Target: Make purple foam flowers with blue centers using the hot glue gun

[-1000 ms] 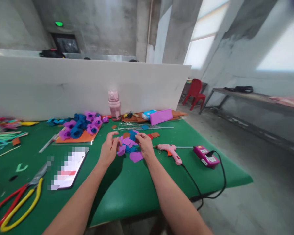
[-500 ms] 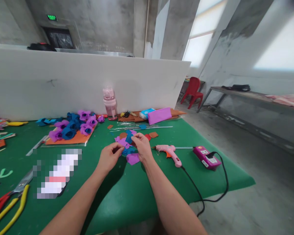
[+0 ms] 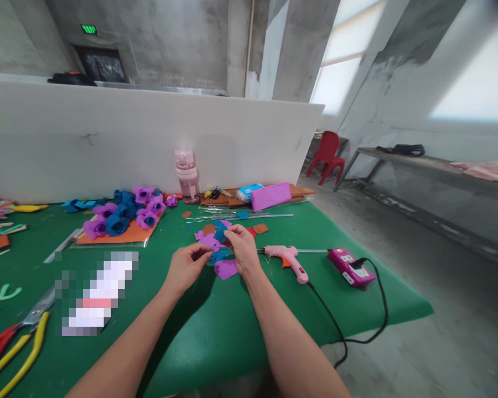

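Both hands [image 3: 216, 257] pinch felt petals [image 3: 216, 243] on green table [image 3: 216, 326], glue gun [image 3: 286, 257] just beside R.

No legible text anywhere; green lit sign [image 3: 88, 29] above the dark doorway on the far wall has characters, too small and blurred to read; magenta power strip [image 3: 351, 266] at the table's right edge carries small white marks or labels on top, unreadable; phone-shaped thing [image 3: 95, 293] on the green table is pixelated, nothing readable; blue-and-white packet [image 3: 249, 192] by the white partition shows no print that can be made out.
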Demonstrator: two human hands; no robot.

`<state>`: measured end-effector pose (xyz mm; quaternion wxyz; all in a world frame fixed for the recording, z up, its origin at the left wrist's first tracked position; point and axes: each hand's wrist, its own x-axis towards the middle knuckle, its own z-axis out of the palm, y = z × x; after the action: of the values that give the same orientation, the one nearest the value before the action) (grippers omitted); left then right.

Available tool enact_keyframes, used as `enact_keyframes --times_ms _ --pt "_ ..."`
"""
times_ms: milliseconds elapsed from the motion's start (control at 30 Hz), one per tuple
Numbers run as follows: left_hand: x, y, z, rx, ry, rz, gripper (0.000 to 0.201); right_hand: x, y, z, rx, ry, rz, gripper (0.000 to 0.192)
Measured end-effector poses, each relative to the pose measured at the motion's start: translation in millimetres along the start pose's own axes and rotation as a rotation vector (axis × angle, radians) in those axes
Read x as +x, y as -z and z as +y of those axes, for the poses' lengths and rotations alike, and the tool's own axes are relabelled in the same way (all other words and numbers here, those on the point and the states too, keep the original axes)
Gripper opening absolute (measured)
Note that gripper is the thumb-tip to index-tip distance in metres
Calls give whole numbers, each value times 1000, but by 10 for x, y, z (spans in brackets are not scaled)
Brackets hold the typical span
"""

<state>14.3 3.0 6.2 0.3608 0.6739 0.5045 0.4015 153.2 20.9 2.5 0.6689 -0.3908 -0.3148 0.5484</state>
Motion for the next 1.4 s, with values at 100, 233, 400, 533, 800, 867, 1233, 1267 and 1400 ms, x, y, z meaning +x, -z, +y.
enact_keyframes --times_ms 100,233,400,533,800,867,1233,1267,1400 --pt "-4 -1 7 -4 5 0 19 -7 -3 -3 8 2 -6 18" --pt "-8 -5 15 -24 29 -17 20 -11 -4 0 20 6 -13 18" --pt "-7 -13 3 -82 72 -43 20 -23 -16 -11 32 -1 -4 18" --pt "-10 -16 -3 -123 105 -53 21 -43 -31 -26 35 -26 -13 17" --pt "-16 -39 0 -218 138 -109 24 -42 -17 6 50 -48 -19 17" --pt "-21 -45 8 -237 145 -115 24 -44 -19 3 57 -50 -13 17" --pt "-23 -47 18 -301 168 -116 27 -67 -34 -24 47 -59 -16 16" --pt "-23 -48 16 -309 172 -118 26 -69 -34 -24 49 -55 -23 16" --pt "-26 -54 22 -324 179 -131 26 -74 -34 -20 42 -36 -40 17"
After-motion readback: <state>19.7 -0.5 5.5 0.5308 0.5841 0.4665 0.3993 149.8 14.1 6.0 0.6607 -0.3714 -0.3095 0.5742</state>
